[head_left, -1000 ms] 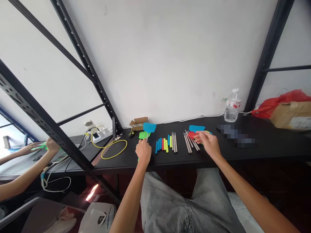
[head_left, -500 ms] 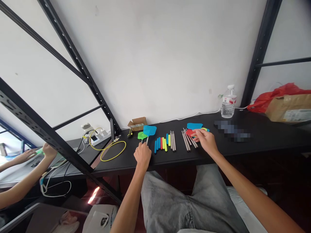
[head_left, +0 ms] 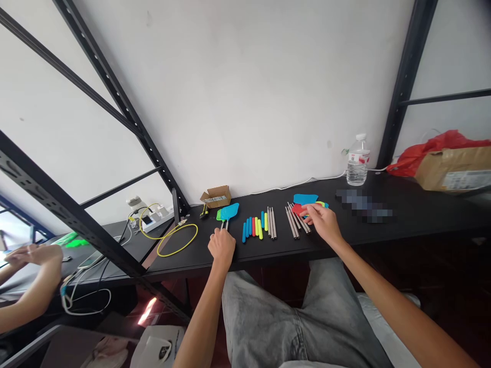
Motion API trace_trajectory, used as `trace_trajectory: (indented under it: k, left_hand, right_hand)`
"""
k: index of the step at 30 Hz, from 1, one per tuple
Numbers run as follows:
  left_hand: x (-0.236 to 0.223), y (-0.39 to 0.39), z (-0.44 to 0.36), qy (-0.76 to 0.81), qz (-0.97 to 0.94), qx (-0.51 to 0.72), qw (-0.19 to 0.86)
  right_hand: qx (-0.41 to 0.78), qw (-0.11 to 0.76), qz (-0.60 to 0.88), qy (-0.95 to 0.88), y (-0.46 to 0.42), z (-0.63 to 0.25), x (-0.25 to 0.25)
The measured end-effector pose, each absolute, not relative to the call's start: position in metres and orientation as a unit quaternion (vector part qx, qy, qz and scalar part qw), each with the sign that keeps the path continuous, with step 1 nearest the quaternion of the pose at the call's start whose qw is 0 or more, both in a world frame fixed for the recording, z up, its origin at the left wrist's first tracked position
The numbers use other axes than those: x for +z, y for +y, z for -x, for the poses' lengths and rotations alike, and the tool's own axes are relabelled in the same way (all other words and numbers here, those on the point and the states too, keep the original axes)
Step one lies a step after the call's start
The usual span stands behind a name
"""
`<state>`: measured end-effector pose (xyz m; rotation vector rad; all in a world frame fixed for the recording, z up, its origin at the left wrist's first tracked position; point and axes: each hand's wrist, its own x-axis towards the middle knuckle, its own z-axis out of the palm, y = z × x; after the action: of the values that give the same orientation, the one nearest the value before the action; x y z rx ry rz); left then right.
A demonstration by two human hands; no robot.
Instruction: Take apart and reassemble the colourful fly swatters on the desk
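The blue swatter had just swung over the green swatter, bringing the two heads together above the left hand — closed around both shafts at the black table. The right hand, fingers half curled, hovered at the red swatter beside the rods; whether it gripped anything could not be told. A carton stood open, its inside hidden — a bottle held clear liquid.
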<state>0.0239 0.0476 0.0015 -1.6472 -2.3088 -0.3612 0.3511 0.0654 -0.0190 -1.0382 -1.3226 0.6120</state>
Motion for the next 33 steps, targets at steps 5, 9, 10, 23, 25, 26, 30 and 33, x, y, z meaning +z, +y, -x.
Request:
trace_trajectory:
  k: [5,9,10,23,25,26,30,33]
  left_hand:
    - [0.004,0.051,-0.021,-0.811,0.560,-0.126,0.115]
    - [0.007,0.050,-0.020,-0.810,0.561,-0.122,0.120]
    - [0.008,0.050,-0.021,-0.807,0.563,-0.127,0.125]
    - [0.011,0.050,-0.053,-0.768,0.618,-0.157,0.052]
    - [0.013,0.050,-0.053,-0.775,0.612,-0.151,0.046]
    - [0.014,0.050,-0.053,-0.778,0.610,-0.147,0.043]
    - [0.016,0.051,-0.056,-0.782,0.606,-0.141,0.038]
    - [0.015,0.052,-0.057,-0.779,0.609,-0.147,0.039]
  right_hand:
    - [0.273,0.622,0.455,-0.576,0.066,-0.352,-0.019]
    - [0.266,0.614,0.464,-0.581,0.066,-0.352,-0.020]
    - [0.255,0.607,0.471,-0.587,0.066,-0.351,-0.019]
    - [0.060,0.436,0.565,-0.698,0.058,-0.343,-0.014]
    - [0.055,0.432,0.564,-0.702,0.058,-0.342,-0.014]
    - [0.050,0.431,0.565,-0.701,0.058,-0.341,-0.015]
    - [0.010,0.416,0.604,-0.680,0.055,-0.339,-0.016]
    - [-0.003,0.396,0.629,-0.669,0.052,-0.341,-0.017]
